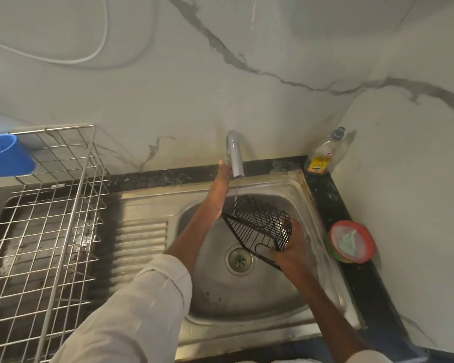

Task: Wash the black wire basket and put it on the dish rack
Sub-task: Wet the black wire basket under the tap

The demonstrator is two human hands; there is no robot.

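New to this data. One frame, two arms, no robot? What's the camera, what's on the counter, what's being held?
No robot: a person works bare-handed, filmed by a wide-angle camera on their head, looking down. The right hand grips the black wire basket over the steel sink, under a thin stream from the tap. The left hand reaches up to the tap with straight fingers. Left of the sink stands a wire dish rack with a blue cup. A soap bottle and a red-rimmed dish sit on the right.

Matt steel sink [286, 188], wire basket [257, 222]
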